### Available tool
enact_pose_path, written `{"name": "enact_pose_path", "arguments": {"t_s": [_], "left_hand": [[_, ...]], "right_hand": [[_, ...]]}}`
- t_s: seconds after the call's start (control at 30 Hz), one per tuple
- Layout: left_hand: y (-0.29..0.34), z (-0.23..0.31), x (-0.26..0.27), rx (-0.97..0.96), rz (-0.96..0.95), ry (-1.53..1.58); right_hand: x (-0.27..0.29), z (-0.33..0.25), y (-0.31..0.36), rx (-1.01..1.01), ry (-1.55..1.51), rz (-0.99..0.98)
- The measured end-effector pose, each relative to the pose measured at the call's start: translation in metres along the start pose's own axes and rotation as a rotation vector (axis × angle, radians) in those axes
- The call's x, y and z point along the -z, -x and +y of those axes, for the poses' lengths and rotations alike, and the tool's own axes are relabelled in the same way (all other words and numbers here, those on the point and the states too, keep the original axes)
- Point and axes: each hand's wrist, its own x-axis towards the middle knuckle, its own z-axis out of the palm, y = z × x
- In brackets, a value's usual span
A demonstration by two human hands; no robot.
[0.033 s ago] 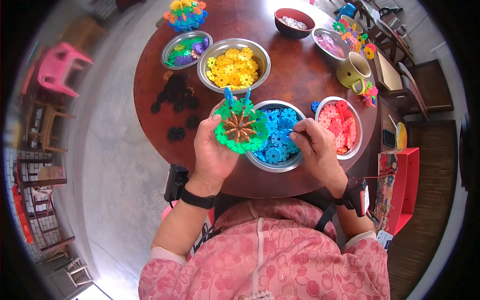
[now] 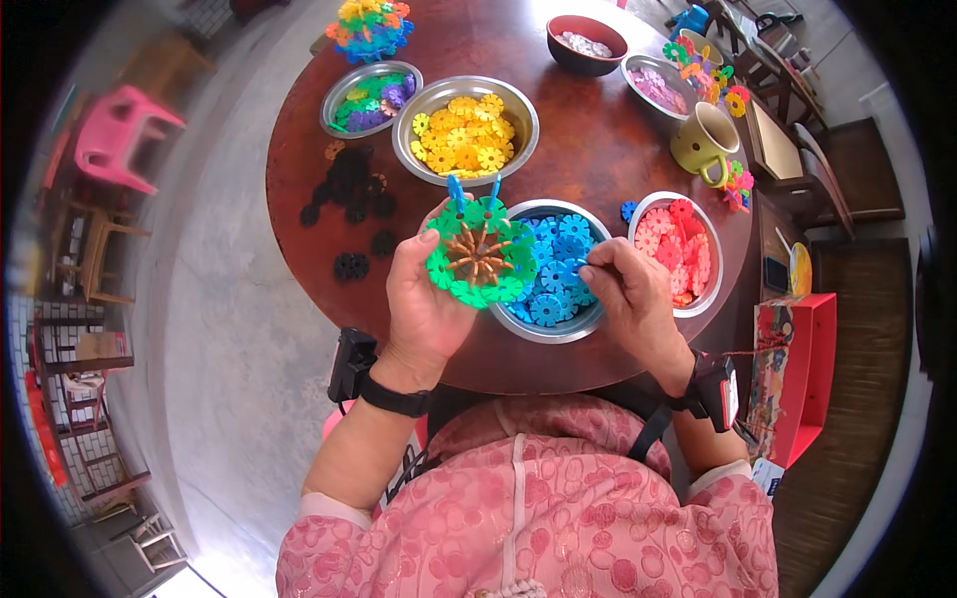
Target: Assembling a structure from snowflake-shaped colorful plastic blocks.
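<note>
My left hand (image 2: 424, 289) is wrapped round a round assembly of interlocking plastic flower discs (image 2: 444, 264), green on the outside with brown pieces at its centre. Two blue discs (image 2: 457, 189) stand edge-up at its far rim. My right hand (image 2: 638, 294) is over the right side of a metal bowl of blue flower discs (image 2: 498, 317). Its thumb and forefinger pinch a blue flower disc (image 2: 581, 264), seen nearly edge-on. The assembly hides part of the bowl's left side.
Beyond my hands stands a metal bowl of yellow discs (image 2: 402, 149), with a dish of green and purple discs (image 2: 329, 118) beside it. Loose black discs (image 2: 349, 179) lie at the left. At the right are a bowl of red discs (image 2: 716, 249) and a yellow-green mug (image 2: 693, 149).
</note>
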Motion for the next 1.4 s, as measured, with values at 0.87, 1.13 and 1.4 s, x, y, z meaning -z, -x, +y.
{"name": "enact_pose_path", "arguments": {"t_s": [0.87,1.13,1.4], "left_hand": [[0.008,-0.017,-0.006,-0.141,0.022,-0.277],[0.009,-0.017,-0.009,-0.110,0.031,-0.304],[0.012,-0.018,-0.007,-0.073,0.053,-0.164]], "right_hand": [[-0.004,-0.018,0.013,0.090,-0.017,0.024],[-0.005,-0.018,0.013,0.126,0.002,-0.014],[-0.011,-0.016,0.019,0.167,0.051,-0.037]]}}
